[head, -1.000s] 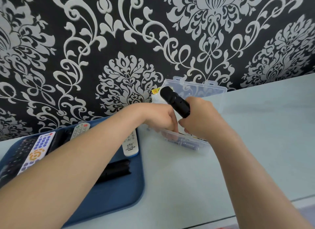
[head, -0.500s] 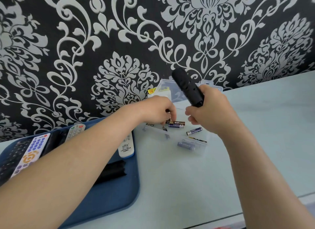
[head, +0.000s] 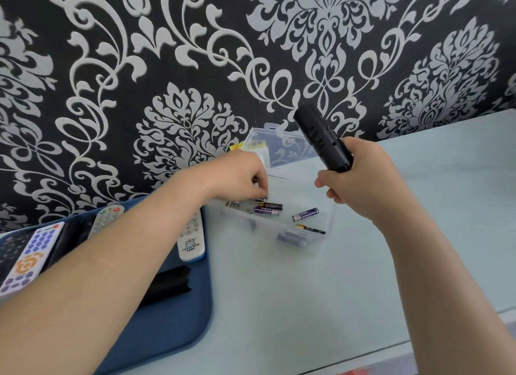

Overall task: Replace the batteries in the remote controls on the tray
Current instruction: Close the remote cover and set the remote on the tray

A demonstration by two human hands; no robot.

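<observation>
Left hand (head: 240,176) still down in clear plastic box (head: 321,243) on pale desk (head: 307,304), fingertips pinching small purple battery (head: 263,198). Right hand (head: 360,179) gripping slim black remote control (head: 321,140), now lifted clear above box, uncovering loose batteries (head: 305,214). Blue tray (head: 181,318) of remotes just left.

The wallpaper (head: 167,53) is black with a white damask pattern; tray (head: 173,327) dark blue; worktop (head: 321,304) pale blue; held remote (head: 324,142) black.
</observation>
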